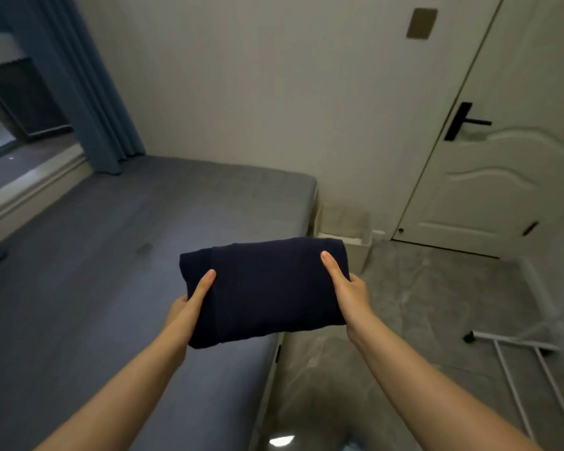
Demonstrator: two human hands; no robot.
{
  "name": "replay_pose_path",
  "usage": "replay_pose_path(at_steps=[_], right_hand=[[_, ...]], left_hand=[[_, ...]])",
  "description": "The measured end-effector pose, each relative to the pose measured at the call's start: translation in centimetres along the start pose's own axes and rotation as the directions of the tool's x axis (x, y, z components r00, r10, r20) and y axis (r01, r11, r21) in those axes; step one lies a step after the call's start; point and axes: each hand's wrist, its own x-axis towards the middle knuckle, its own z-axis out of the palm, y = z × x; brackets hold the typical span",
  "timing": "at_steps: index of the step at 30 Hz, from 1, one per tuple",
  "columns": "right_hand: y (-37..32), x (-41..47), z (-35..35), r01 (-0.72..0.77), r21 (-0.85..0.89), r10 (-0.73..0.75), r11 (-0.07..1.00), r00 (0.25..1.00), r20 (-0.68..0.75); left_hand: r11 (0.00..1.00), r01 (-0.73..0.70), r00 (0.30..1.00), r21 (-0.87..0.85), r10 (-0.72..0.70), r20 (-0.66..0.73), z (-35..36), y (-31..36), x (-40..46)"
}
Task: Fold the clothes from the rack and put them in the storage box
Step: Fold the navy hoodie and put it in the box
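Pale walls and a cream panelled door [489, 177] with a black lever handle [463, 122] close off the far side of a small bedroom, and a blue curtain [75, 83] hangs at the left beside a window. Below them a bed [111, 255] covered in a grey sheet fills the left and middle of the view, its near corner running down toward the bottom edge. Grey marbled floor tiles [420, 304] lie to the right of the bed, and part of a white metal rack [518, 369] lies low at the right edge, its thin bars close to the floor. A pale, translucent box [349, 229] stands on the floor just beyond the foot of the bed, against the wall; what it contains cannot be made out.

Both bare forearms reach forward from the bottom of the view. Between them a folded dark navy garment [267, 288] is held up in the air above the bed's right edge, a compact rectangular bundle. The left hand [189, 304] grips its left end, thumb laid flat across the top and the fingers tucked out of sight beneath. The right hand [345, 288] grips the right end the same way, thumb on top, fingers under the cloth.
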Motion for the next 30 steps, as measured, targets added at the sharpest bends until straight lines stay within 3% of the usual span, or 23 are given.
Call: replay_pose_path(at_steps=[16,30], right_hand=[[-6.7,8.9,-21.2,0.06,0.074,-0.04,0.995,0.969,-0.245],[-8.3,14.4,-27.4,0.037,0.107,-0.004,0.994,0.955,-0.297]], left_hand=[[0.994,-0.047,0.969,0.102,0.021,0.247,25.7,6.8,3.3],[0.988,-0.044,0.952,0.149,-0.004,0.307,35.1,8.4,7.2]])
